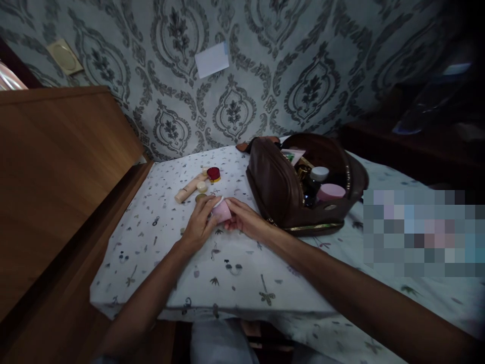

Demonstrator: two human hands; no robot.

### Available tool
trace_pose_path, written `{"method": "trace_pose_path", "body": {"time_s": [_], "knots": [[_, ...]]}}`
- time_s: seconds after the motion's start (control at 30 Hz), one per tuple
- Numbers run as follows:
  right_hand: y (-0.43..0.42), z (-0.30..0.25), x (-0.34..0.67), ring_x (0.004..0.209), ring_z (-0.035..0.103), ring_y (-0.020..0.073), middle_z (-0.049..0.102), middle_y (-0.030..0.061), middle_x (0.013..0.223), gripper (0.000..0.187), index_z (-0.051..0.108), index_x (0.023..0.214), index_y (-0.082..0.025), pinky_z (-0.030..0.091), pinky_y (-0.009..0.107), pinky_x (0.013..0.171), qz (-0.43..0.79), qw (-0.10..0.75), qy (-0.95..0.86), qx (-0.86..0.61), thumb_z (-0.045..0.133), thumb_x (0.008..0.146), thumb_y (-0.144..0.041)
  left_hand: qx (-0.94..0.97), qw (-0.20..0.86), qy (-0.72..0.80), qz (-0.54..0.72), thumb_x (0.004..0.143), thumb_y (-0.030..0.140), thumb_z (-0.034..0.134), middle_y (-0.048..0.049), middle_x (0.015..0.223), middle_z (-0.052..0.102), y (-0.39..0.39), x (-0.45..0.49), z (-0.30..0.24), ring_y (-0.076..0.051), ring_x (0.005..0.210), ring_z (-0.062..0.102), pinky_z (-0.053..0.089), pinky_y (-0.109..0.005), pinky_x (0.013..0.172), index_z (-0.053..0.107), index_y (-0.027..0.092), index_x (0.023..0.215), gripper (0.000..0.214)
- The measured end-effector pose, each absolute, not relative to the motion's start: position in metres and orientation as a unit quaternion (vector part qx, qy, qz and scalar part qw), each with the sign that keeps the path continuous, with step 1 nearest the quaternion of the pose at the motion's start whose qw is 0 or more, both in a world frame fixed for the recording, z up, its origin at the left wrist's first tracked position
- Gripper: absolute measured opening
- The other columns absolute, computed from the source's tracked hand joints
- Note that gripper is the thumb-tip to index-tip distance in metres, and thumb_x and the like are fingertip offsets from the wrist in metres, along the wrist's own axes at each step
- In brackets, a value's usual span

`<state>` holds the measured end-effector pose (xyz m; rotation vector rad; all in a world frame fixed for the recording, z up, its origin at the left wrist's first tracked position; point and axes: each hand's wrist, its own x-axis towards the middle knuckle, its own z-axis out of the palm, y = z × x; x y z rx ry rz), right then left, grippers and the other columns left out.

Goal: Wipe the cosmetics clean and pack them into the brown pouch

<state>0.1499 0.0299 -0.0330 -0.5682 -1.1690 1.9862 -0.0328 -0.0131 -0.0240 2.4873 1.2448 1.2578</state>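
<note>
Between my two hands is a small pink jar [222, 211] with a white top edge, tilted just above the patterned cloth. My left hand [202, 217] wraps its left side, fingers over the top. From the right, my right hand [244, 216] grips the other side, its fingertips partly hidden. Just beyond my left hand lie a beige tube [189, 189], a small cream-lidded pot [202, 187] and a dark red round container [213, 174] with a yellow base. An olive-coloured round item [200, 197] is partly covered by my left fingers.
A brown toiletry bag [275, 182] stands unzipped at right, holding a white-capped bottle [319, 175], a pink-lidded jar [331, 191] and other items. A wooden panel [64, 167] rises at left. Patterned wallpaper backs the cloth-covered surface [151, 263]. A clear bottle [428, 103] stands far right.
</note>
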Motion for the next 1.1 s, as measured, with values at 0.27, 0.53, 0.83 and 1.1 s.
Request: {"method": "trace_pose_path", "body": {"time_s": [0.27, 0.53, 0.83, 1.1], "knots": [[0.029, -0.032, 0.149, 0.045, 0.056, 0.0113, 0.063, -0.0045, 0.062, 0.053, 0.056, 0.1, -0.022, 0.035, 0.02, 0.039, 0.758, 0.345, -0.496, -0.247, 0.069, 0.082, -0.07, 0.813, 0.058, 0.41, 0.411, 0.095, 0.043, 0.067, -0.0143, 0.135, 0.059, -0.016, -0.03, -0.021, -0.03, 0.128, 0.058, 0.048, -0.05, 0.11, 0.049, 0.024, 0.146, 0.057], [0.026, -0.029, 0.147, 0.071, 0.061, 0.0104, 0.068, -0.0011, 0.087, 0.047, 0.067, 0.104, -0.021, 0.048, 0.021, 0.059, 0.746, 0.423, -0.457, -0.234, 0.086, 0.073, -0.051, 0.783, 0.095, 0.415, 0.454, 0.095, 0.042, 0.067, -0.0135, 0.137, 0.065, -0.011, -0.033, -0.026, -0.028, 0.127, 0.061, 0.05, -0.047, 0.108, 0.055, 0.024, 0.143, 0.052], [0.027, -0.031, 0.149, 0.049, 0.063, 0.0117, 0.063, -0.0065, 0.065, 0.048, 0.056, 0.117, -0.026, 0.041, 0.019, 0.044, 0.765, 0.34, -0.483, -0.258, 0.075, 0.085, -0.055, 0.754, 0.053, 0.411, 0.51, 0.1, 0.032, 0.061, -0.0084, 0.111, 0.075, -0.013, -0.034, -0.014, -0.021, 0.11, 0.07, 0.057, -0.04, 0.098, 0.074, 0.021, 0.108, 0.019], [0.027, -0.03, 0.15, 0.043, 0.054, 0.0106, 0.061, -0.0076, 0.058, 0.052, 0.056, 0.108, -0.025, 0.034, 0.019, 0.041, 0.739, 0.335, -0.51, -0.287, 0.077, 0.077, -0.062, 0.817, 0.079, 0.379, 0.427, 0.088, 0.047, 0.075, -0.0137, 0.133, 0.066, -0.009, -0.041, -0.013, -0.029, 0.128, 0.061, 0.051, -0.049, 0.108, 0.061, 0.024, 0.136, 0.055]]}}
